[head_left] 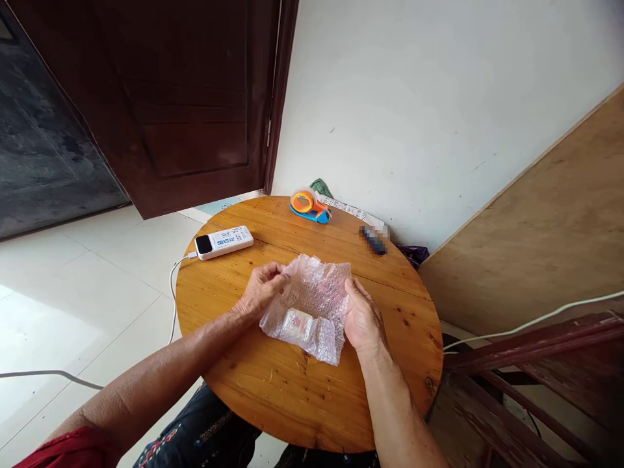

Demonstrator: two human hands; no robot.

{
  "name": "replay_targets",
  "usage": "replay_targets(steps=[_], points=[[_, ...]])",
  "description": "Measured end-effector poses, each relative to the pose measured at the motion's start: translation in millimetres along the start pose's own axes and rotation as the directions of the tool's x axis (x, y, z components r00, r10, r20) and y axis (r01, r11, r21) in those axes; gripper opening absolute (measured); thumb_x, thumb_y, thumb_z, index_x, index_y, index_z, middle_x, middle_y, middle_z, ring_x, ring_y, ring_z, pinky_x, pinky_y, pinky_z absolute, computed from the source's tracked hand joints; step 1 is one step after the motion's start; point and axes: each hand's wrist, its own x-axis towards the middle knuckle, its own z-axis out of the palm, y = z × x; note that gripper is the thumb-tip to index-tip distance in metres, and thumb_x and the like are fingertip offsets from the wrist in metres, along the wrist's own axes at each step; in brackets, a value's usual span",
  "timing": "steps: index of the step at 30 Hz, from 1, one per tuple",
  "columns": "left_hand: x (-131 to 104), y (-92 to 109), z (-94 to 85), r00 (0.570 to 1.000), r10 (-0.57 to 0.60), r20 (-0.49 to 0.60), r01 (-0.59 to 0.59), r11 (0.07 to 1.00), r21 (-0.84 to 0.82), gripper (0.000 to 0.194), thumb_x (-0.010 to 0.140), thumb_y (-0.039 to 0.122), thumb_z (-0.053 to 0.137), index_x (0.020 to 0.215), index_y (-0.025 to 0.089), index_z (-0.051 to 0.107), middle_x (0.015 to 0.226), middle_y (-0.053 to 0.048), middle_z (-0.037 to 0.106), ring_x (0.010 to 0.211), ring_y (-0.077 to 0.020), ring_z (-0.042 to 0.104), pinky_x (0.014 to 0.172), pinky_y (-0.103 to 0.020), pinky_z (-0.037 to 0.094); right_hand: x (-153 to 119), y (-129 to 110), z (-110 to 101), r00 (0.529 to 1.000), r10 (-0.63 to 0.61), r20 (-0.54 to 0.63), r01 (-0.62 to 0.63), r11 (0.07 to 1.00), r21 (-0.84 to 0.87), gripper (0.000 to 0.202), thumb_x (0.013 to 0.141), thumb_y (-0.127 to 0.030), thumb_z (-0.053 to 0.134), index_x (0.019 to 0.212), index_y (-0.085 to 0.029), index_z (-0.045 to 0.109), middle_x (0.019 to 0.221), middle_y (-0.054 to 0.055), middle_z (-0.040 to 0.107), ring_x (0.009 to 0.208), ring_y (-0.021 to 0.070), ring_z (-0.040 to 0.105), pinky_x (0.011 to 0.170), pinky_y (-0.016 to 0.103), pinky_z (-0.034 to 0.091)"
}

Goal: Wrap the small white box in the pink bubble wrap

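Observation:
A sheet of bubble wrap (pixel 319 292) is spread over the middle of the round wooden table. On its near part lies a small, pale, box-like item (pixel 298 324) with a reddish mark, partly covered by the clear wrap, so its kind cannot be made out. My left hand (pixel 266 286) pinches the sheet's far left edge between thumb and fingers. At the right edge my right hand (pixel 361 315) grips the wrap, thumb on top and fingers mostly hidden behind.
An orange and blue tape dispenser (pixel 312 207) stands at the table's (pixel 292 416) far edge. To the left lies a white power bank (pixel 224 242) with a cable plugged in. A blurred dark object (pixel 373 240) rests at the right. Wall and door are behind.

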Motion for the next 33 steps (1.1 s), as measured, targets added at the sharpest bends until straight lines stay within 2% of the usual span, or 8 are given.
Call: replay_targets(steps=[4,8,12,16,23,27,30,33], points=[[12.5,3.9,-11.3,0.984,-0.155,-0.085,0.138,0.975,-0.176,0.030,0.061,0.039,0.072,0.064,0.017,0.052,0.059,0.004,0.054,0.053,-0.0087,0.048,0.055,-0.021,0.040,10.5,0.6,-9.0,0.987,-0.114,-0.112,0.101,0.989,-0.112,0.041,0.059,-0.055,0.083,0.075,-0.021,0.067,0.074,-0.001,0.069,0.078,0.0176,0.064,0.075,0.030,0.050],[18.5,5.8,-21.0,0.992,-0.114,-0.047,0.114,0.993,0.001,0.034,0.064,0.042,0.073,0.081,0.015,0.060,0.066,0.003,0.059,0.058,-0.0100,0.052,0.056,-0.022,0.038,10.3,-7.0,-15.8,0.999,-0.014,-0.046,-0.001,0.952,-0.306,0.054,0.063,-0.061,0.075,0.095,-0.018,0.070,0.082,0.003,0.070,0.073,0.0191,0.063,0.061,0.029,0.047],[16.3,5.4,-30.6,0.998,-0.065,0.000,0.061,0.935,0.350,0.057,0.067,0.028,0.067,0.120,0.012,0.054,0.068,0.004,0.060,0.061,-0.0127,0.054,0.057,-0.024,0.038,5.9,-14.0,-21.1,0.999,-0.023,0.043,0.047,0.711,-0.701,0.063,0.070,-0.052,0.069,0.122,-0.016,0.061,0.071,-0.001,0.067,0.060,0.0171,0.057,0.053,0.027,0.040],[14.3,3.1,-34.6,1.000,0.012,-0.007,-0.005,0.804,0.595,0.058,0.070,0.014,0.055,0.128,0.010,0.051,0.059,0.008,0.052,0.054,-0.0112,0.049,0.056,-0.023,0.035,6.8,-12.8,-23.5,0.972,-0.196,0.132,0.202,0.406,-0.891,0.047,0.074,-0.037,0.057,0.116,-0.018,0.064,0.068,0.000,0.068,0.064,0.0197,0.060,0.063,0.031,0.041],[19.5,-2.5,-31.4,0.984,0.169,-0.058,-0.061,0.627,0.776,0.050,0.079,0.016,0.054,0.129,0.015,0.052,0.083,-0.002,0.064,0.074,-0.0173,0.059,0.067,-0.028,0.044,15.1,-8.7,-30.3,0.947,-0.312,0.079,0.162,0.251,-0.954,0.052,0.078,-0.037,0.055,0.126,-0.019,0.059,0.087,0.006,0.074,0.076,0.0241,0.065,0.070,0.035,0.044],[14.2,1.3,-33.0,0.943,0.331,0.045,-0.250,0.611,0.751,0.045,0.079,0.023,0.053,0.124,0.016,0.056,0.110,-0.010,0.065,0.102,-0.0245,0.060,0.086,-0.037,0.049,12.2,-10.5,-28.4,0.908,-0.404,0.109,0.259,0.339,-0.904,0.045,0.079,-0.040,0.056,0.117,-0.018,0.064,0.092,0.007,0.071,0.072,0.0215,0.063,0.072,0.036,0.048],[6.3,7.1,-30.9,0.870,0.356,0.342,-0.493,0.602,0.628,0.048,0.081,0.032,0.055,0.127,0.018,0.055,0.124,-0.011,0.063,0.118,-0.0276,0.055,0.101,-0.043,0.044,5.7,-13.7,-22.6,0.922,-0.354,0.157,0.345,0.566,-0.749,0.038,0.083,-0.046,0.057,0.107,-0.019,0.067,0.086,0.006,0.071,0.076,0.0212,0.064,0.070,0.033,0.050],[1.1,14.5,-25.1,0.797,0.283,0.533,-0.589,0.558,0.584,0.054,0.088,0.046,0.054,0.134,0.017,0.053,0.119,-0.012,0.066,0.118,-0.0287,0.055,0.106,-0.046,0.039,0.4,-18.2,-16.2,0.953,-0.206,0.220,0.298,0.759,-0.580,0.041,0.086,-0.054,0.057,0.104,-0.020,0.067,0.087,0.007,0.071,0.079,0.0211,0.066,0.066,0.031,0.051]])
